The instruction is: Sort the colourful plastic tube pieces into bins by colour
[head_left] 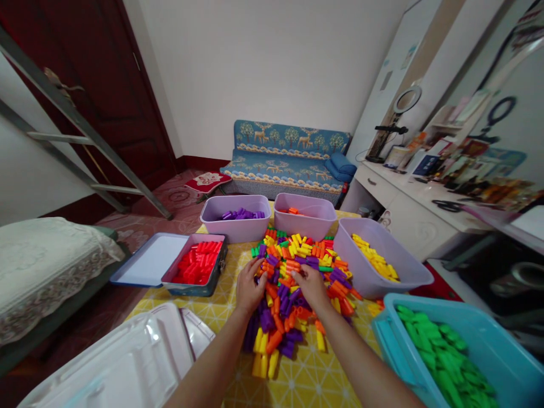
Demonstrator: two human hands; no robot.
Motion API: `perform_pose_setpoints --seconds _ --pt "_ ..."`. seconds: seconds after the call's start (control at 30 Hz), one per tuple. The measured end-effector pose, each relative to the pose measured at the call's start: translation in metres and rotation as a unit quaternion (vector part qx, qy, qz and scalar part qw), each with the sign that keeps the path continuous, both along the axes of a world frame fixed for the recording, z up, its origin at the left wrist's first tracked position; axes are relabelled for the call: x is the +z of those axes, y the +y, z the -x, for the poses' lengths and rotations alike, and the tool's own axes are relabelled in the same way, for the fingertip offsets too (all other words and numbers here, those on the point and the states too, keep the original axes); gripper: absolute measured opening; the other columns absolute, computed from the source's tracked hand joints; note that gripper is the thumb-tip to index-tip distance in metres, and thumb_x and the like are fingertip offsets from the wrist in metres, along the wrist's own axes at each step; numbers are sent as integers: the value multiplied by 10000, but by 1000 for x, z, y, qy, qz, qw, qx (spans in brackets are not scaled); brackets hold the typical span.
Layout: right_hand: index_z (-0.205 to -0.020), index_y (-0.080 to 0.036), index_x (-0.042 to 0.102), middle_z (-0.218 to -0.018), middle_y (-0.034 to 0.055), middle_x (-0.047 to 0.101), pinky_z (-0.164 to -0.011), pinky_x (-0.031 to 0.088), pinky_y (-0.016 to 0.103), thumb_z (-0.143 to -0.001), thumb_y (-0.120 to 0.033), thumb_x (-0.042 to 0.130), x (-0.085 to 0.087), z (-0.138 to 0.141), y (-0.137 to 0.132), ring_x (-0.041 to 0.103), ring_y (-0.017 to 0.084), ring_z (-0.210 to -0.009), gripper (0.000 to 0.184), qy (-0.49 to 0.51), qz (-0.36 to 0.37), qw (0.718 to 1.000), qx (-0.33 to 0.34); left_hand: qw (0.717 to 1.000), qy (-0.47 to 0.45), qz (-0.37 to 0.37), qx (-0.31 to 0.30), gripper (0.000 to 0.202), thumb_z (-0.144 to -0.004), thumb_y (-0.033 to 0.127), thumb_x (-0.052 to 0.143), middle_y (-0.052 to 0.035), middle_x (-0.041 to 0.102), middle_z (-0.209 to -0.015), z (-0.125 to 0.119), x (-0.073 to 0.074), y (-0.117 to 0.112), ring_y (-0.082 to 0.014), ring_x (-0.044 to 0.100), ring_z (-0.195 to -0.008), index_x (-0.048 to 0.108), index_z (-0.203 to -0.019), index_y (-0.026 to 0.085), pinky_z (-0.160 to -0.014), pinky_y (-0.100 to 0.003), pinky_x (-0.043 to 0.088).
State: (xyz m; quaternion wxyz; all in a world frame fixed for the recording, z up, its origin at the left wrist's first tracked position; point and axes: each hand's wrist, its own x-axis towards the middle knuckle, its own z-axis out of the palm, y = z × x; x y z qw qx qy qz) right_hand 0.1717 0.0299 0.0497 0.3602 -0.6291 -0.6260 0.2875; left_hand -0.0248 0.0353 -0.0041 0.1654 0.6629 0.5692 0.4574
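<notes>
A mixed heap of small tube-shaped plastic pieces (280, 300), orange, purple, yellow, green and red, lies on the table. My left hand (250, 285) is at the heap's left side, fingers curled around a few orange pieces (267, 266). Opposite it, my right hand (311, 288) has its thumb and fingers closed at more orange pieces (292, 265) near the middle. Exactly how many pieces each hand grips is hidden. Sorted by colour, purple pieces (242, 214) lie in one lilac bin (236, 231), and a few orange ones (293, 211) in another lilac bin (305, 226).
Yellow pieces (376, 258) fill part of a lilac bin (361, 277) at right; green pieces (446, 357) lie in a turquoise bin (501, 345). Left stands an open case (191, 287) of red pieces (199, 262). White lids (114, 362) lie front left on the yellow tablecloth (318, 379).
</notes>
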Motion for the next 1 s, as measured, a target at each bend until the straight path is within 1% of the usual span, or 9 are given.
perform_pose_setpoints --seconds 0.2,0.33,0.4,0.53,0.63,0.73,0.83,0.9,1.0 --pt "-588 -192 562 -498 -50 539 -511 353 219 -667 -254 588 11 -11 6 507 119 -510 104 7 67 996 65 1000 -5 -2 1 391 -872 318 541 -83 595 -1300 -1 1 1 -246 538 -1217 614 -1246 228 -1066 -435 412" --pt "-482 -186 546 -392 -64 480 -513 362 222 -534 -179 703 42 -25 37 489 108 -459 166 -7 75 995 68 1000 -8 -1 2 390 -869 320 542 -82 604 -1286 -1 2 0 -245 544 -1210 618 -1241 229 -1063 -435 416" --pt "-602 -178 628 -479 -33 572 -550 408 236 -603 -253 701 64 -34 56 555 129 -517 105 5 52 998 44 1000 -9 -4 1 386 -870 319 540 -81 607 -1282 -1 3 0 -245 547 -1207 620 -1239 235 -1062 -441 416" --pt "-1098 -161 627 -936 73 711 -686 504 288 -813 -435 511 90 -35 68 671 169 -772 412 106 -57 992 -23 1000 -7 -7 -1 390 -871 317 539 -85 606 -1288 -1 3 0 -249 548 -1207 618 -1244 235 -1059 -449 418" --pt "-1069 -160 636 -918 89 711 -779 527 347 -796 -412 558 74 -15 37 674 201 -824 380 110 -101 989 -11 1000 -6 -7 3 387 -867 319 546 -84 609 -1284 -1 2 0 -253 549 -1207 623 -1238 238 -1056 -453 421" --pt "-1077 -212 651 -1022 77 708 -878 508 393 -836 -315 544 39 10 -13 655 214 -937 282 -31 -98 992 78 1000 -7 -7 4 384 -869 321 544 -84 609 -1281 -1 2 0 -253 545 -1213 623 -1235 239 -1058 -452 420" --pt "-1205 -232 612 -1251 83 633 -1052 391 461 -830 -274 601 9 23 -50 539 251 -1192 377 -169 -141 965 141 1000 -10 -7 2 384 -872 309 535 -84 607 -1282 -2 3 -1 -246 547 -1208 618 -1240 238 -1060 -444 419" --pt "-1258 -233 586 -1331 89 583 -1095 331 487 -843 -307 616 -1 20 -58 472 268 -1269 423 -219 -153 954 135 1000 -11 -8 2 382 -874 304 531 -85 606 -1282 -2 4 -2 -244 546 -1208 617 -1240 235 -1061 -442 418" --pt "-1105 -227 673 -1243 85 632 -1039 376 451 -910 -365 538 0 7 -45 525 254 -1186 274 -243 -139 955 93 1000 -10 -4 4 383 -871 305 536 -86 601 -1290 -2 5 -2 -246 540 -1214 618 -1239 234 -1064 -444 414"
